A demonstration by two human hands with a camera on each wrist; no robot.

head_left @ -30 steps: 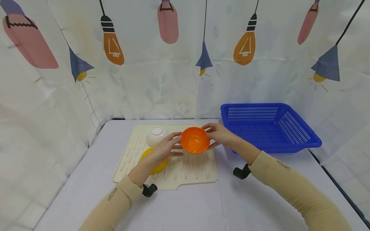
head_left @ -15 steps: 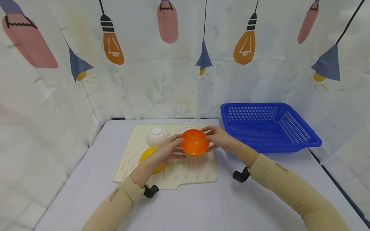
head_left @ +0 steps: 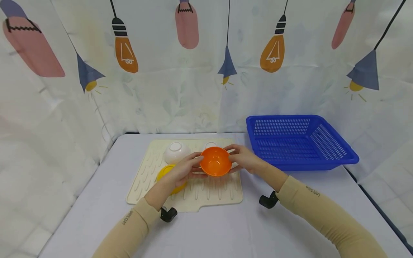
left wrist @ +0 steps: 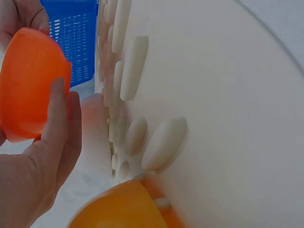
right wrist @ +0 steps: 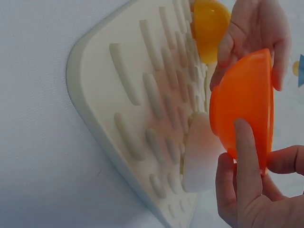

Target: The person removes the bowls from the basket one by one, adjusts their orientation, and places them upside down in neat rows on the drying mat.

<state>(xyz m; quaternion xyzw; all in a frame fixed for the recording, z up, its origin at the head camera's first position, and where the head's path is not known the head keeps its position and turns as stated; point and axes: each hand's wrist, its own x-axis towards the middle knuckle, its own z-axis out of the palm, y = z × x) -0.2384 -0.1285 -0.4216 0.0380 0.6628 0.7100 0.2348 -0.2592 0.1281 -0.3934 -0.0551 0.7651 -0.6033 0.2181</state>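
An orange bowl (head_left: pixel 216 162) is held between both hands above the cream ridged mat (head_left: pixel 220 195), its mouth facing up. My left hand (head_left: pixel 183 170) grips its left side, fingers against the outer wall (left wrist: pixel 56 102) and thumb at the rim. On the opposite side my right hand (head_left: pixel 246 158) pinches the rim between thumb and fingers, as the right wrist view shows. An upside-down yellow bowl (head_left: pixel 164 171) sits on the mat, partly hidden by my left hand. Behind it lies an upturned white bowl (head_left: pixel 174 153). Another white bowl (head_left: pixel 210 144) is mostly hidden behind the orange one.
A blue perforated basket (head_left: pixel 303 167) stands at the back right, beside the mat. White cloth covers the table (head_left: pixel 222 233). A printed curtain (head_left: pixel 155 96) hangs behind the table and along its sides.
Both hands have brought the orange bowl a little closer to me and slightly left. More of the white bowl behind it now shows.
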